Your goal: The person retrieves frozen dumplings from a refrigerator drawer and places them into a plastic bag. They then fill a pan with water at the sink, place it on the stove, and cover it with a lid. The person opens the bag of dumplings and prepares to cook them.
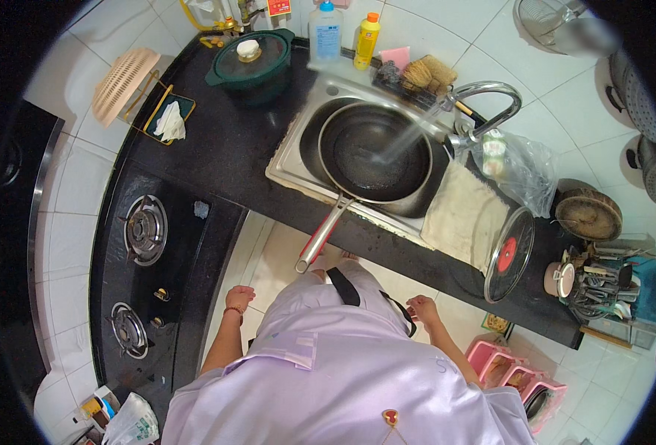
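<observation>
My left hand, with a bracelet at the wrist, hangs beside my body and holds nothing. On the other side, my right hand has bent fingers close to a black strap; whether they touch it is unclear. Before me a dark frying pan rests over the stainless steel sink. Its metal and red handle juts past the counter's front edge towards me. Water runs from the chrome faucet into the pan.
A beige cloth lies right of the sink, with a glass lid standing beside it. A green lidded pot stands at the back left. The gas stove is on my left, a utensil holder far right.
</observation>
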